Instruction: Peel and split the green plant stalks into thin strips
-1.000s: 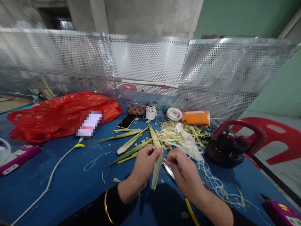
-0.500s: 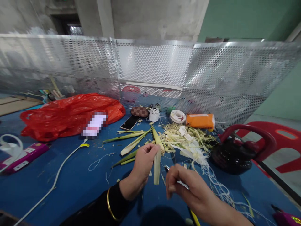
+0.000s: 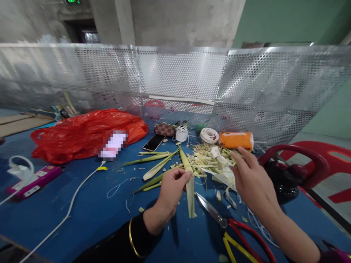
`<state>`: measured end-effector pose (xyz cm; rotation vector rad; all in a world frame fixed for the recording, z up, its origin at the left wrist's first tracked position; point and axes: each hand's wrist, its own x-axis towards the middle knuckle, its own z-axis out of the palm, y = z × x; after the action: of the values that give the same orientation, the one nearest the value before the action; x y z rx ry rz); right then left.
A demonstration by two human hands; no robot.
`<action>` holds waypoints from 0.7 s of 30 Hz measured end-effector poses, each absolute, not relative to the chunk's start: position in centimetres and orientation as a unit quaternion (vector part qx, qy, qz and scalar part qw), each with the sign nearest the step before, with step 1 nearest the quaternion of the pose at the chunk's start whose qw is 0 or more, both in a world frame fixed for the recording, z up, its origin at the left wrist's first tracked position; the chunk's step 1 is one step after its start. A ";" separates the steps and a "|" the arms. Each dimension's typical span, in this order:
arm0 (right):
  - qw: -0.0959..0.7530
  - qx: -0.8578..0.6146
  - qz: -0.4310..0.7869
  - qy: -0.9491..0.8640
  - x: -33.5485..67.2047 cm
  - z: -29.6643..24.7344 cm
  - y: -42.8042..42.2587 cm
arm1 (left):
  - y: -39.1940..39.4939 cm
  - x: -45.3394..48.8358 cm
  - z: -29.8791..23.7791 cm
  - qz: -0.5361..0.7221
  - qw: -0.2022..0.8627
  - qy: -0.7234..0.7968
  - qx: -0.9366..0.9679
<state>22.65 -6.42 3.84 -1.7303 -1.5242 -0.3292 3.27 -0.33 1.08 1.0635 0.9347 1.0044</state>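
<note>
My left hand [image 3: 171, 190] pinches a pale green husk [image 3: 191, 199] between thumb and fingers near its middle. The husk's narrow end points away from me, and its flat, wide end hangs toward me. My right hand [image 3: 253, 182] is open, with fingers spread, over the right edge of a heap of shredded husk scraps [image 3: 201, 159]. White thread [image 3: 260, 226] lies tangled beneath and beside it. Between my hands, scissors [image 3: 216, 215] with red and yellow handles lie on the blue table. Several more husks [image 3: 157, 170] lie left of the heap.
Behind the heap stand a tape roll [image 3: 209, 136], an orange packet [image 3: 236, 140] and a checkered case [image 3: 164, 130]. A dark kettle [image 3: 285, 186] is at right. Leftward are two phones [image 3: 154, 142], a red plastic bag [image 3: 82, 128] and a purple power strip [image 3: 38, 180]. A perforated metal screen [image 3: 178, 73] backs the table.
My right hand has moved right and away from me, from a closed pose above the scissors to open fingers by the heap. The scissors are now uncovered. My left hand keeps its pinch.
</note>
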 end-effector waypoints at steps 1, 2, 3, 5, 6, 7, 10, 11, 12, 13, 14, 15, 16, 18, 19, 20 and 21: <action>0.375 -0.683 -0.130 -0.613 22.2 3.6 -6.5 | -0.4 3.3 1.1 0.442 0.645 0.411 0.470; 0.366 -0.677 -0.095 -0.631 21.6 3.3 -6.7 | -0.5 3.3 1.1 0.442 0.643 0.410 0.472; 0.366 -0.670 -0.036 -0.644 20.9 3.1 -7.0 | -0.5 3.4 1.2 0.442 0.642 0.410 0.474; 0.374 -0.640 0.110 -0.662 19.1 2.5 -7.4 | -0.6 3.4 1.2 0.441 0.643 0.406 0.476; 0.381 -0.623 0.187 -0.657 18.3 2.1 -7.4 | -0.6 3.5 1.2 0.441 0.645 0.402 0.478; 0.384 -0.609 0.258 -0.644 17.5 1.8 -7.4 | -0.7 3.5 1.2 0.441 0.646 0.397 0.481; 0.403 -0.589 0.374 -0.593 16.0 0.9 -7.2 | -0.8 3.5 1.1 0.439 0.651 0.384 0.487; 0.409 -0.583 0.398 -0.578 15.8 0.7 -7.2 | -0.8 3.5 1.0 0.435 0.653 0.383 0.486; 0.412 -0.577 0.423 -0.564 15.8 0.7 -7.1 | -0.8 3.5 1.0 0.430 0.657 0.385 0.484; 0.413 -0.569 0.451 -0.549 15.8 0.6 -7.2 | -0.8 3.4 0.9 0.425 0.662 0.388 0.480; 0.414 -0.561 0.480 -0.533 15.8 0.7 -7.2 | -0.7 3.4 0.8 0.419 0.667 0.392 0.476; 0.411 -0.555 0.505 -0.518 15.9 0.7 -7.3 | -0.7 3.4 0.8 0.417 0.669 0.397 0.470; 0.408 -0.552 0.523 -0.506 16.0 0.7 -7.3 | -0.6 3.3 0.8 0.418 0.670 0.403 0.463; 0.405 -0.555 0.540 -0.487 16.1 0.7 -7.3 | -0.5 3.3 0.9 0.426 0.669 0.411 0.450; 0.407 -0.560 0.538 -0.481 16.0 0.6 -7.3 | -0.4 3.3 0.9 0.428 0.671 0.410 0.446; 0.413 -0.566 0.530 -0.477 16.0 0.6 -7.2 | -0.4 3.2 1.0 0.424 0.675 0.407 0.445; 0.421 -0.572 0.517 -0.478 15.9 0.5 -7.2 | -0.5 3.2 1.0 0.415 0.682 0.401 0.448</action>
<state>15.93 -7.17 0.51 -1.4325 -1.1967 1.2951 3.25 -0.49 1.05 1.0055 0.8993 0.9313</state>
